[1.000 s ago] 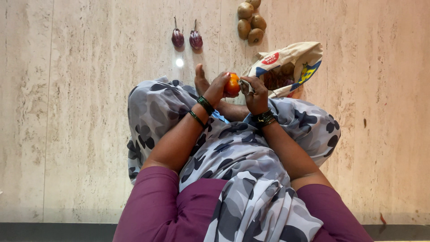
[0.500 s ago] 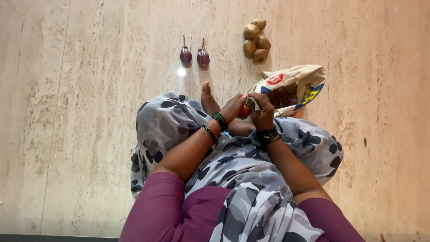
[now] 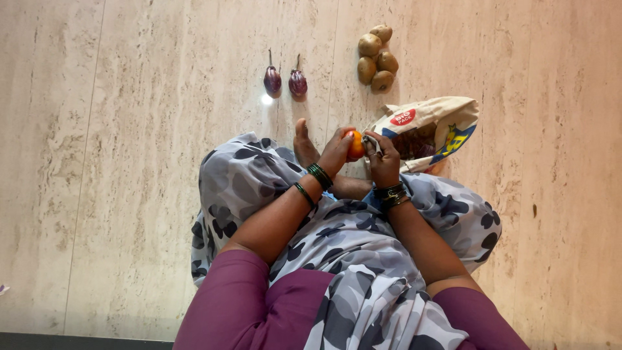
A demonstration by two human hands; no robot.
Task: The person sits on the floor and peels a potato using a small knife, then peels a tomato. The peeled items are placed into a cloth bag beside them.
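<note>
Two hands hold one orange tomato

The left hand (image 3: 335,151) fingers curl around the tomato (image 3: 354,144); the right hand (image 3: 383,160) fingers pinch a small thing against it. A loose grip could drop it onto the floor (image 3: 129,162). The bag (image 3: 431,126) sits close right; the left is open.

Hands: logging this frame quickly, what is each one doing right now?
Left hand: closed on an orange-red tomato.
Right hand: closed on a small metal tool.
</note>
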